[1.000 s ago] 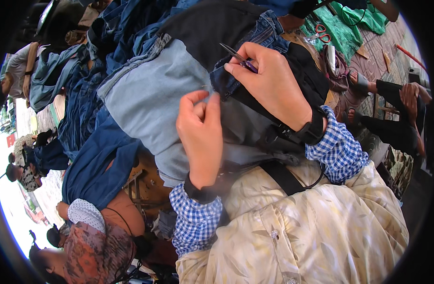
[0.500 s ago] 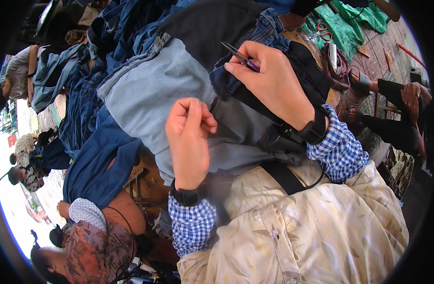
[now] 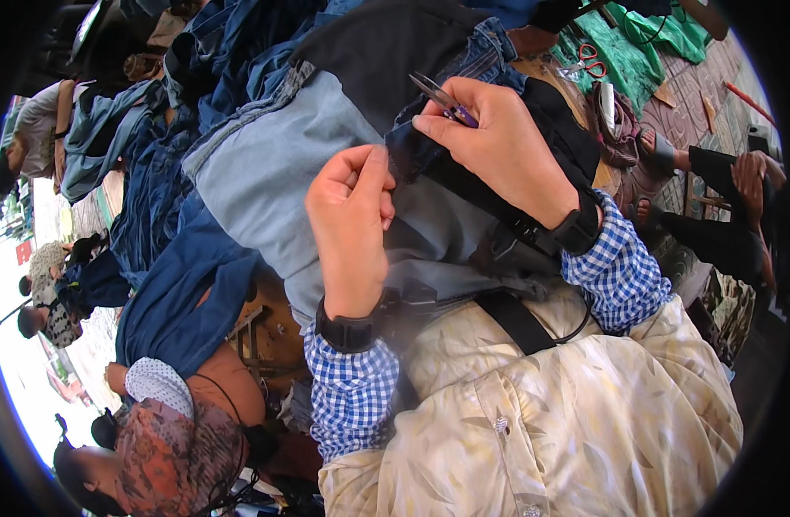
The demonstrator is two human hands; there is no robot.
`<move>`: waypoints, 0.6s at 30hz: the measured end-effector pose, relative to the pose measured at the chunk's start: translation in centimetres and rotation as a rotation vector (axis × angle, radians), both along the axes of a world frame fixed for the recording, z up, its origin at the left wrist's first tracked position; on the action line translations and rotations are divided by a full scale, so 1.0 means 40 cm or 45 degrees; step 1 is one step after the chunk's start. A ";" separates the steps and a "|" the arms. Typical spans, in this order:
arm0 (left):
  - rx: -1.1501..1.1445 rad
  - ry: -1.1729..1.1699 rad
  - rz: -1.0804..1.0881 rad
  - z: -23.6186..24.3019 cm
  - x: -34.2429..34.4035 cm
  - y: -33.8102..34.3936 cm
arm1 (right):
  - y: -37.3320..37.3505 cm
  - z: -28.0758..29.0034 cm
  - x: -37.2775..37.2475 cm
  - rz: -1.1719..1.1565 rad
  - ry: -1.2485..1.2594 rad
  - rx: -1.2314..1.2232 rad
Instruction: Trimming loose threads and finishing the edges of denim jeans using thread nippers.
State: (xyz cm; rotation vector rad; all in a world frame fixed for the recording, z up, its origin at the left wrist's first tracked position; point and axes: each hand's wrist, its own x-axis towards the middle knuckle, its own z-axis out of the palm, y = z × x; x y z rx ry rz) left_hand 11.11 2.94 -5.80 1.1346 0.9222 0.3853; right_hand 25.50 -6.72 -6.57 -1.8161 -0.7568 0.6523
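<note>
Raised since the earlier frame, the left hand (image 3: 352, 202) pinches, anything between its fingertips indiscernible. Just right lies the dark denim flap (image 3: 410, 148); above it the right hand (image 3: 508, 142) grips purple-handled snips (image 3: 461, 115). No cut seems underway; what remains is unclear.
</note>
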 end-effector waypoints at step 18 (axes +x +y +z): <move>0.302 0.034 0.001 -0.019 -0.009 -0.045 | 0.000 -0.001 -0.002 0.004 -0.022 0.027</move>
